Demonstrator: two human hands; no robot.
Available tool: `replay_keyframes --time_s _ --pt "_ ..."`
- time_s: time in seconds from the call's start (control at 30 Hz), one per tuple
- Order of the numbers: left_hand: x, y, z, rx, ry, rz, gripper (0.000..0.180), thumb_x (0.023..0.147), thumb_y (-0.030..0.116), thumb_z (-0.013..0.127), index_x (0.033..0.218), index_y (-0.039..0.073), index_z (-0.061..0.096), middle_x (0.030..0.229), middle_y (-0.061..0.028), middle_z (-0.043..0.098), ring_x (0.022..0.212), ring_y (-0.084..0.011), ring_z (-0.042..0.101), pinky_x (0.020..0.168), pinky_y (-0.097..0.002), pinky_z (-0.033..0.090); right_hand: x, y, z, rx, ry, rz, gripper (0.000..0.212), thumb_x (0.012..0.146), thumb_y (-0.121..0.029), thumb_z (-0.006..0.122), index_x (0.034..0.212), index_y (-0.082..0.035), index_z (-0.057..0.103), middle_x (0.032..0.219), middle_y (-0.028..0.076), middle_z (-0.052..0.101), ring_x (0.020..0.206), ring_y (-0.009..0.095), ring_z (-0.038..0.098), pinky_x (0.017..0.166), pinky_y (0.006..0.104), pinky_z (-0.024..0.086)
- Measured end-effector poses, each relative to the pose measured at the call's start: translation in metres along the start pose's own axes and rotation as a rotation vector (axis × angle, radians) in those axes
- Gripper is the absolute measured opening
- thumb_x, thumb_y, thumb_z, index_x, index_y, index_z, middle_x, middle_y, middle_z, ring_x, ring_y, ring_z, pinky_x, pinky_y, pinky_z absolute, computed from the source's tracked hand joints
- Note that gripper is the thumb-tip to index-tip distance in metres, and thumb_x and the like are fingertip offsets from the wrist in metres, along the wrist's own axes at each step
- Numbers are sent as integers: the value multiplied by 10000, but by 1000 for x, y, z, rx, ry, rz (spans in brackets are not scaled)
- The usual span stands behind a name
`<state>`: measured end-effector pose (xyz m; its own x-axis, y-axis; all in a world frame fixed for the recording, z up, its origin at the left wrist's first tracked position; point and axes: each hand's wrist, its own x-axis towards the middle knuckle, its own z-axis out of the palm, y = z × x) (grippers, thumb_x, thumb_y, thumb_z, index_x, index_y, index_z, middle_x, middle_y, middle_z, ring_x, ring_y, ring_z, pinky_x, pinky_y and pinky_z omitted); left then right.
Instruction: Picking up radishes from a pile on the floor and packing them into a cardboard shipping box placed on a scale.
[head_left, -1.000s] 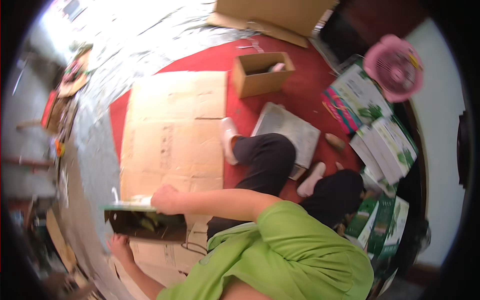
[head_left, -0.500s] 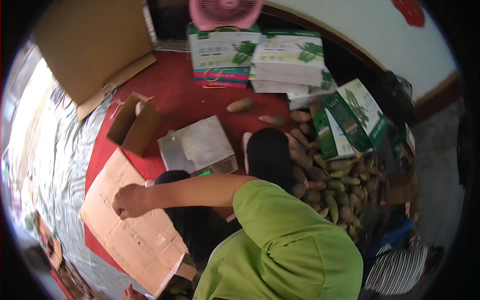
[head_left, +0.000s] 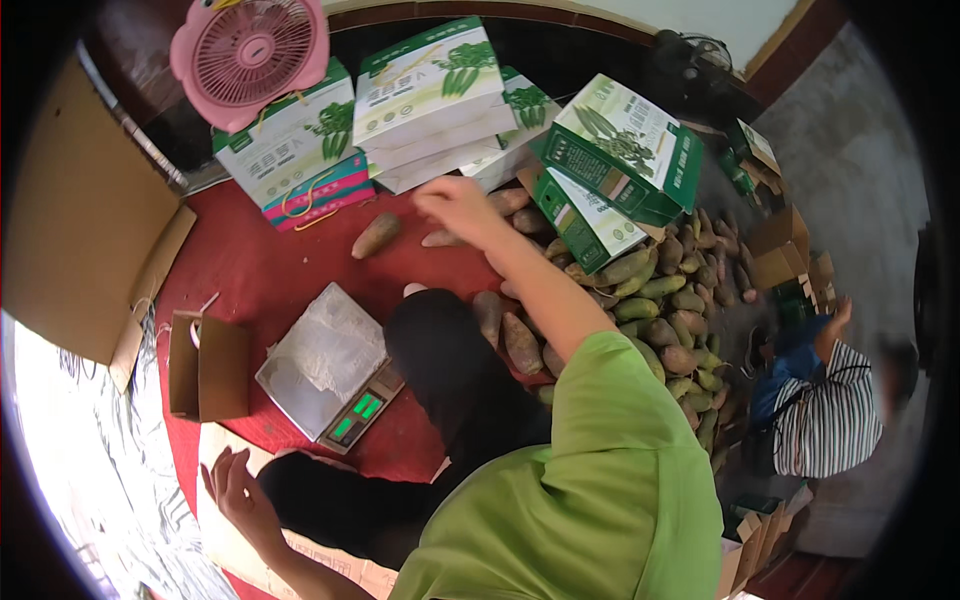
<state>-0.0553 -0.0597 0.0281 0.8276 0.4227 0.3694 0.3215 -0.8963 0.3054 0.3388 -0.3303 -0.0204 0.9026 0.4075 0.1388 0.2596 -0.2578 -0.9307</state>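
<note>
My right hand (head_left: 460, 207) reaches out over the red mat, slightly blurred, fingers loosely bent and nothing seen in it. Just under it lies a long, soil-covered radish (head_left: 440, 238); another radish (head_left: 376, 236) lies farther left. At the lower left my left hand (head_left: 238, 490) hangs in the air, empty, its fingers apart, above a flattened cardboard sheet (head_left: 230, 450). Between my hands stands a digital scale (head_left: 325, 355) with a bare metal plate and a lit green display. A big heap of brown and green radishes (head_left: 655, 300) spreads to the right.
Green-and-white cartons (head_left: 430, 85) stand stacked at the back beside a pink fan (head_left: 250, 60). More printed cartons (head_left: 620, 150) rest against the heap. A small brown box (head_left: 208, 365) sits left of the scale. Another person in a striped top (head_left: 830, 410) is at the right.
My right arm has swung from over the cardboard at the left to the far side of the mat. My left hand has risen into view. The view has turned, baring the scale's display.
</note>
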Motion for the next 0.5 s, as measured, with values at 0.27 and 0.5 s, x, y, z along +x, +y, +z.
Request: replay_keyframes --time_s 0.27,0.5 --pt "55 42 81 -177 -207 152 200 767 -51 520 887 1 672 904 -129 642 952 -298 595 1065 -489 316 -73 181 -215 447 927 507 226 833 -169 654 1032 -67 622 869 46 651 658 149 593 496 246 418" --pt "37 19 112 -122 -319 78 202 752 -39 524 864 7 686 836 -142 641 850 -310 592 992 -463 377 -113 216 -336 601 1520 354 326 892 -354 647 788 -64 540 678 26 511 511 134 417 412 299 299"
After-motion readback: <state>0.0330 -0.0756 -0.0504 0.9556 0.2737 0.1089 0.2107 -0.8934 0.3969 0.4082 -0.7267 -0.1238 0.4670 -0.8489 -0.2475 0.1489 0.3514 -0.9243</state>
